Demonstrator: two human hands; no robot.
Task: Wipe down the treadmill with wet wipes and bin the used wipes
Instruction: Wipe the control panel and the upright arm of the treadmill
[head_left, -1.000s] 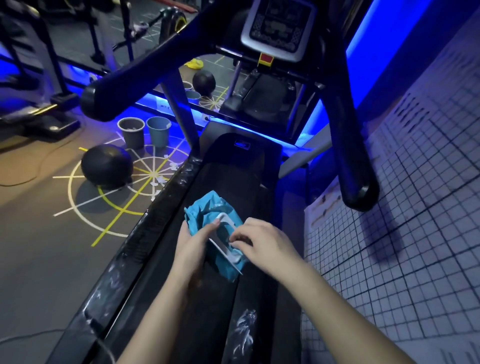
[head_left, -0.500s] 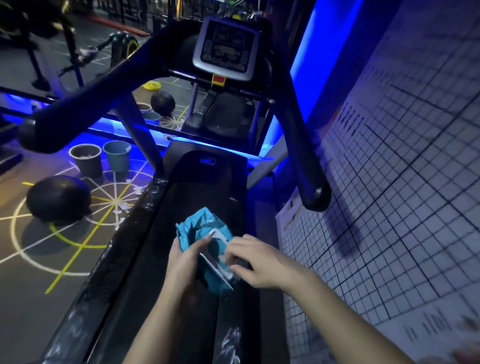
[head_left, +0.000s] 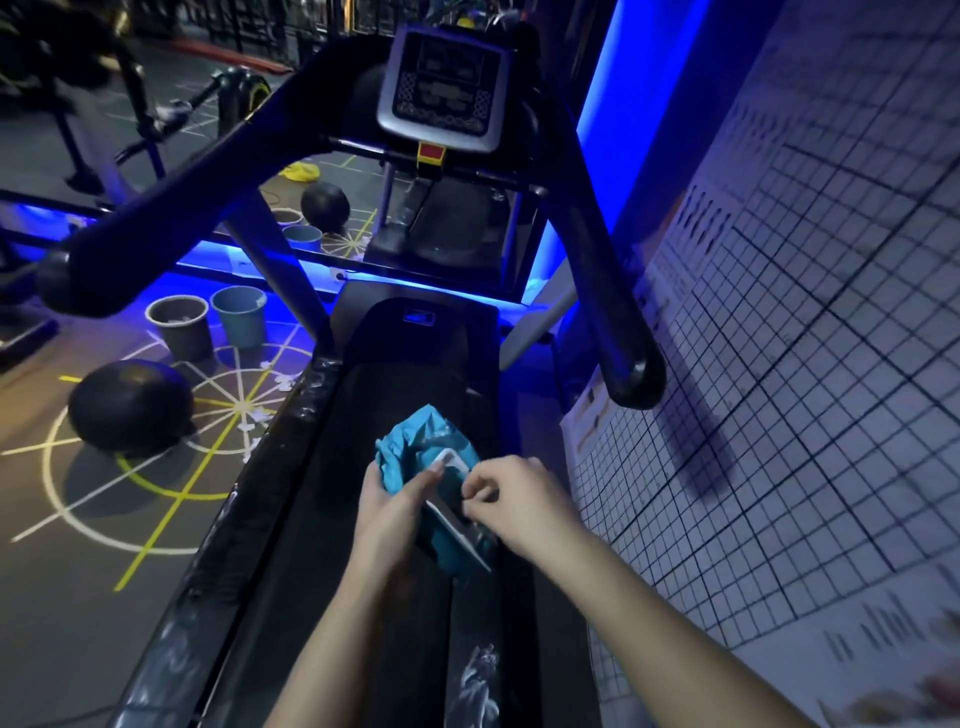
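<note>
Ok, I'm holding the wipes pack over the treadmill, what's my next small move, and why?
Probably draw one wipe out with the right hand. The left hand grips the teal wet wipes pack, its white flap is lifted, and the right hand pinches at the opening, but no wipe shows free yet; the treadmill belt lies below.

Your left hand (head_left: 387, 499) holds the teal wet-wipe pack (head_left: 415, 441) above the treadmill belt (head_left: 415, 364); your right hand (head_left: 511, 496) pinches at its raised white flap.
</note>
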